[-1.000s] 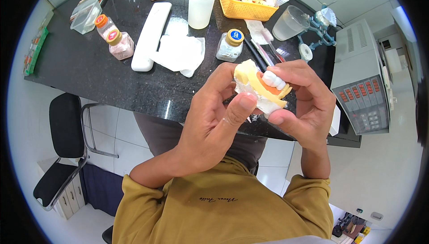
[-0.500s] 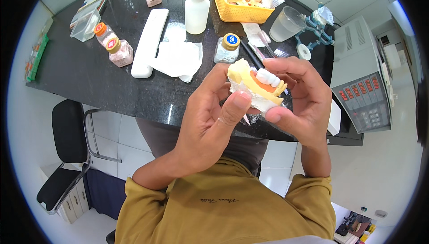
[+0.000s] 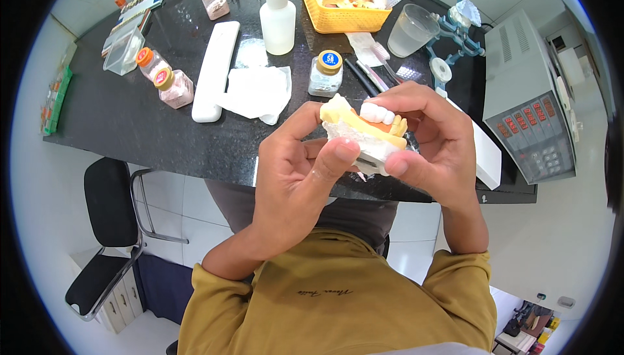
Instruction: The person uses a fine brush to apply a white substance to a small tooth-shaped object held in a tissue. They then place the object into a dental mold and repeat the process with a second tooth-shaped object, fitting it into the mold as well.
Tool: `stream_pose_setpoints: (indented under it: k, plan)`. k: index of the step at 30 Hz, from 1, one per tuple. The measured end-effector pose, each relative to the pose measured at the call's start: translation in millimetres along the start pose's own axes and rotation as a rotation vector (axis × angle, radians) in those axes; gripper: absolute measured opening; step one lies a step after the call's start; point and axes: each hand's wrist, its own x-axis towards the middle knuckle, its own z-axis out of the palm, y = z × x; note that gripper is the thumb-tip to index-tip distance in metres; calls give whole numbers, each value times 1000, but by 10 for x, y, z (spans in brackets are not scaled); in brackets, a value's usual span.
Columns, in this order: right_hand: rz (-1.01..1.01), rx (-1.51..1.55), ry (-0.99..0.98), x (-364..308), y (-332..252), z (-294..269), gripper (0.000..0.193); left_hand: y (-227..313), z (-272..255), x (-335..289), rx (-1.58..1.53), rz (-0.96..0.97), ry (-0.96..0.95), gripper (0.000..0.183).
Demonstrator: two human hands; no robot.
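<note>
Between both hands I hold a dental model [image 3: 364,135], a yellow plaster jaw on a white base, raised above the bench's front edge. A row of white tooth crowns [image 3: 377,114] sits on it over an orange gum patch. My left hand [image 3: 300,166] grips the model's left end, its thumb pressed on the white base. My right hand [image 3: 439,137] holds the right end, thumb low on the base and index finger at the crowns. The other fingers are partly hidden behind the model. Beyond it stands a glass jar [image 3: 325,77] with a gold and blue lid.
On the black bench [image 3: 130,118] are a white squeeze bottle [image 3: 279,23], a yellow basket [image 3: 344,22] of plaster scraps, a plastic cup [image 3: 412,32], a blue articulator [image 3: 458,36], a long white case [image 3: 216,72], tissue [image 3: 257,92] and powder jars [image 3: 174,90]. A control unit [image 3: 533,121] stands right.
The model has tilted so more of its base's front and underside shows, and it has shifted slightly left. Both hands keep their hold. The whole view has shifted a little.
</note>
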Motion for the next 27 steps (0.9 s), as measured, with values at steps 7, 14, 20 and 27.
stream_pose_setpoints:
  k: [7, 14, 20, 27]
  plan:
    - [45, 32, -18, 8, -27, 4, 40, 12, -4, -7, 4, 8, 15, 32]
    - [54, -12, -4, 38, -40, 28, 49, -25, -35, -1, 58, 79, 22, 31]
    - [33, 74, 37, 115, -32, -26, 47, -72, -55, 24, 234, 189, 32, 27]
    - [66, -93, -15, 209, -148, -57, 34, -7, -79, 14, 287, 193, -18, 29]
